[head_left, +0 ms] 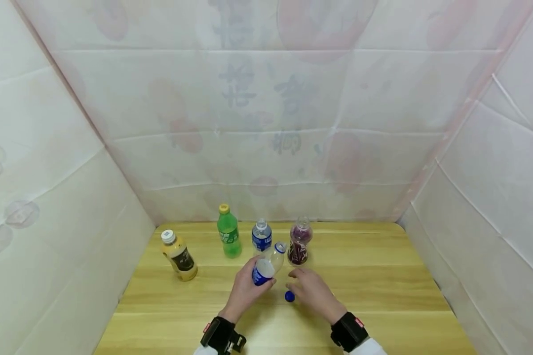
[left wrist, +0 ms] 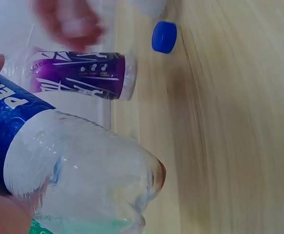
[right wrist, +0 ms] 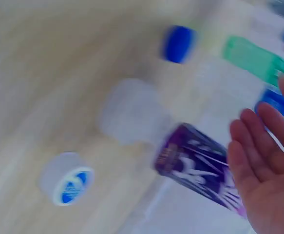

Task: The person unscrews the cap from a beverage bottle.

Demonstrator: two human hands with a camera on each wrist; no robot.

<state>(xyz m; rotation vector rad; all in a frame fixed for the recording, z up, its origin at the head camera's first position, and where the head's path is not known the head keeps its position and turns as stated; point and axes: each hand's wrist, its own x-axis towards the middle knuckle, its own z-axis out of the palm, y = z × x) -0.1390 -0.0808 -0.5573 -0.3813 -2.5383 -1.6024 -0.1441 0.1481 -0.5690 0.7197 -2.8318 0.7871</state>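
My left hand (head_left: 247, 287) grips a clear, blue-labelled Pepsi bottle (left wrist: 78, 156) around its label. The bottle is tilted, its neck with a blue ring leaning toward the upper right in the head view. My right hand (head_left: 313, 291) holds nothing; in the right wrist view its fingers (right wrist: 266, 141) are extended and slightly bent. On the table near those fingertips lies a blue cap (head_left: 289, 296). Just beyond the right hand stands an uncapped bottle with a purple label (head_left: 298, 251).
Behind the held bottle stands another uncapped blue-labelled bottle (head_left: 261, 235). A green bottle with a yellow cap (head_left: 228, 234) and a yellow drink bottle with a white cap (head_left: 179, 259) stand farther left. The right wrist view shows a white cap (right wrist: 66, 179) and a blurred whitish translucent object (right wrist: 132, 112).
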